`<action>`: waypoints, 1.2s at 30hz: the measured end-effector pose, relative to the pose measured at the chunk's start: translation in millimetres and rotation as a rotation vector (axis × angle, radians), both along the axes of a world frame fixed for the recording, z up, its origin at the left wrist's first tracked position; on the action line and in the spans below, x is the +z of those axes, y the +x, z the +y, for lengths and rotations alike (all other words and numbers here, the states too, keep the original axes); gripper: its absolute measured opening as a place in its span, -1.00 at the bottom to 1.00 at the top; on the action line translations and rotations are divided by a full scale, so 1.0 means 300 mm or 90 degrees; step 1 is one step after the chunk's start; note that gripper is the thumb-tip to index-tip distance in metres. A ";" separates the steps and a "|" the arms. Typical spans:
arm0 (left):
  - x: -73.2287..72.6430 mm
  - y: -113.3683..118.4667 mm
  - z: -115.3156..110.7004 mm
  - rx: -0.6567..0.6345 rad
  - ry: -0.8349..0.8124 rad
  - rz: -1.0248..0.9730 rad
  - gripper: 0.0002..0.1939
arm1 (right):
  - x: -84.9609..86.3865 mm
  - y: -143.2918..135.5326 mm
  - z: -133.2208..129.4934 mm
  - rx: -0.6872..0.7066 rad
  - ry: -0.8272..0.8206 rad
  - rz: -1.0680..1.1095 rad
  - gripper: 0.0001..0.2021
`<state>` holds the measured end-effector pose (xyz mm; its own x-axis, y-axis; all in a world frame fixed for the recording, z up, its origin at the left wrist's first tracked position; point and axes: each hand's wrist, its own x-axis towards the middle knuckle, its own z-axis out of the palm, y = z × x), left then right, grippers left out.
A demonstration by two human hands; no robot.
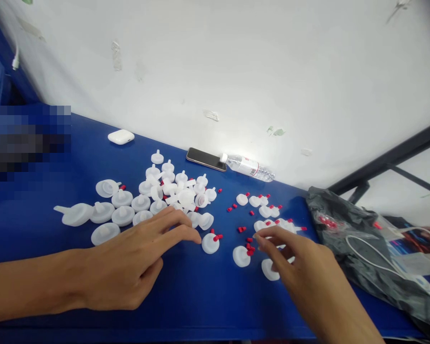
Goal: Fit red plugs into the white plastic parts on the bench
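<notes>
Several white round caps with thin spouts (123, 216) lie in a cluster at the left and middle of the blue table. My left hand (136, 253) hovers over the cluster's near edge, fingers apart and holding nothing. Just right of its fingertips sits a white cap with red tips (210, 243). Small red tips (250, 248) are scattered between my hands. My right hand (294, 258) is beside them, thumb and forefinger brought together; whatever is between them is hidden. White caps with red tips (270, 211) stand in a group beyond it, and another cap is partly behind its fingers.
Along the wall lie a black phone (206, 159) and a clear bottle (249, 166). A white case (121, 137) sits at the back left. On the right are a dark plastic bag (354, 260) with a white cable and a black metal bar (390, 155).
</notes>
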<state>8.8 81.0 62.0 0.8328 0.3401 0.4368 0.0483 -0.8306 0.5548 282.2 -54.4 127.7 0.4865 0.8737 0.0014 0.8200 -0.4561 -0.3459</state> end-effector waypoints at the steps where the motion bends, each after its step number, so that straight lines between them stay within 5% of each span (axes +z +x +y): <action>1: 0.000 0.001 0.003 0.002 0.003 0.008 -0.30 | 0.001 0.006 0.000 -0.012 0.002 -0.026 -0.71; 10: -0.017 0.000 0.011 -0.022 -0.013 0.031 -0.26 | -0.086 0.051 0.036 0.002 -0.084 -0.061 -0.79; 24: -0.033 0.005 0.021 -0.032 -0.006 0.059 -0.22 | -0.097 0.064 0.051 -0.039 -0.135 -0.075 -0.83; 31: -0.026 0.013 0.007 0.053 0.052 0.009 -0.50 | -0.095 0.054 0.054 -0.043 -0.133 -0.078 -0.86; 36: -0.025 0.022 -0.002 0.112 0.126 0.024 -0.52 | -0.087 0.045 0.040 -0.027 -0.120 -0.094 -0.80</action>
